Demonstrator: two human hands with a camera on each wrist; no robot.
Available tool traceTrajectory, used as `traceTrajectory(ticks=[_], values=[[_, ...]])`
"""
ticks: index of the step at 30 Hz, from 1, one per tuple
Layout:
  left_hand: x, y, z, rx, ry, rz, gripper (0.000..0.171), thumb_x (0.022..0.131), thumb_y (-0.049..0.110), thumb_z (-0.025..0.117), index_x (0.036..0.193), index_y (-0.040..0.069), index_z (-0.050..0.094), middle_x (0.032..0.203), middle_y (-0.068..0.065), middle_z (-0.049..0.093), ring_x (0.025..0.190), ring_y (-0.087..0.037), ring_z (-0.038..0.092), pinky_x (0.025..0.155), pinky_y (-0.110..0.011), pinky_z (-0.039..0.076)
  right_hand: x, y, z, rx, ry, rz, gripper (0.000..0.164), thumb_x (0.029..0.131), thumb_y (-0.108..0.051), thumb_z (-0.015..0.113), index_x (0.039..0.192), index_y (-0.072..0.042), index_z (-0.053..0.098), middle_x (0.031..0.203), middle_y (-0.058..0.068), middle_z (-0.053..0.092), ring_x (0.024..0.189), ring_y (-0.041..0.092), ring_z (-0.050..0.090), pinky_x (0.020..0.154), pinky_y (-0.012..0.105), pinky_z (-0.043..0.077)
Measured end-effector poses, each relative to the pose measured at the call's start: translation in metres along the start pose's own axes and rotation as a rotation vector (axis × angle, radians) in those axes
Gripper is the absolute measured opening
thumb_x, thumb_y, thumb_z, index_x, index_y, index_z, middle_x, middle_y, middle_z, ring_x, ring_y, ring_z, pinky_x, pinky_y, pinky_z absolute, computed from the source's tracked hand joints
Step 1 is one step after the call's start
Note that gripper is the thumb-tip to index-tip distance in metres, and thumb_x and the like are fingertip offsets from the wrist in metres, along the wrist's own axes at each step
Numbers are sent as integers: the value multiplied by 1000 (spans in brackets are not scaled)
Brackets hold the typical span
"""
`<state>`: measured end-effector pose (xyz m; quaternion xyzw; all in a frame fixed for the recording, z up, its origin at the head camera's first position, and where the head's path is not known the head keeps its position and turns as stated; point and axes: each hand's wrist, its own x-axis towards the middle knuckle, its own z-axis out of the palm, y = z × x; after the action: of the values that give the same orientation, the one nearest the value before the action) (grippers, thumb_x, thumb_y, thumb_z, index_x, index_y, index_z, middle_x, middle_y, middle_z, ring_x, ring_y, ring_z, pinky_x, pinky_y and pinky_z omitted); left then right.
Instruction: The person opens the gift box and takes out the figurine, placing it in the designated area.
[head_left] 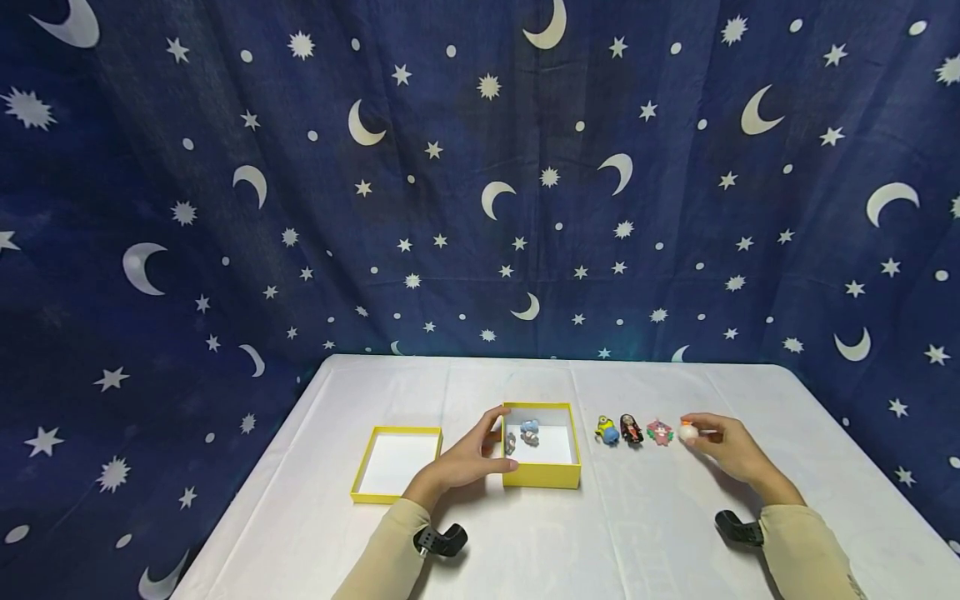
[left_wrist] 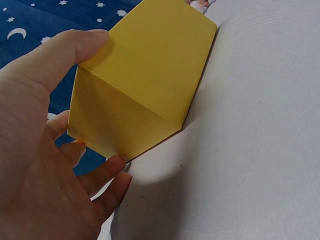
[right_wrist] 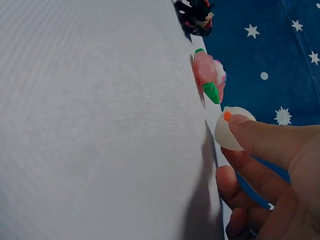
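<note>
My left hand point(head_left: 472, 451) grips the left end of an open yellow box point(head_left: 542, 476), its thumb on the front wall and its fingers round the far side. The box's white inside holds a few small grey and blue figurines point(head_left: 529, 427). In the left wrist view the thumb presses on the yellow wall point(left_wrist: 155, 55). My right hand point(head_left: 724, 450) pinches a small rounded white figurine point(right_wrist: 229, 134) with an orange spot, at the right end of a row. A pink figurine with green parts point(head_left: 660, 432) is next to it.
Left of the box lies its yellow-rimmed lid point(head_left: 397, 465), white inside facing up. A dark-haired figurine in black and red point(head_left: 631, 429) and a yellow-and-blue figurine point(head_left: 606, 431) continue the row. A white cloth covers the table point(head_left: 555, 550); a dark blue star-patterned curtain point(head_left: 450, 208) hangs behind.
</note>
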<state>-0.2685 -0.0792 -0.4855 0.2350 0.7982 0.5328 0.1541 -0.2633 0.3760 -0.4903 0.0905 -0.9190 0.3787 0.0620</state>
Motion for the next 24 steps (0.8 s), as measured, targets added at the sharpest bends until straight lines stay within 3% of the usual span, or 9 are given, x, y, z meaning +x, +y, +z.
traceTrajectory(ticks=[12,24], values=[[0,0,0,-2,-7,2,89,87,28,76,158,22,23,170,-14,13,147,-33,42,123,-53,32,0,5,2,-62,39,-30,37,89,-1,72,124,11,63,114,32,69,82,-9,53,71,17,48],[0,-1,0,-8,-4,-18,88,87,28,76,158,24,24,171,-11,14,149,-32,39,124,-52,31,1,4,3,-107,15,-3,40,92,-6,71,127,10,62,114,31,68,83,1,54,71,21,48]])
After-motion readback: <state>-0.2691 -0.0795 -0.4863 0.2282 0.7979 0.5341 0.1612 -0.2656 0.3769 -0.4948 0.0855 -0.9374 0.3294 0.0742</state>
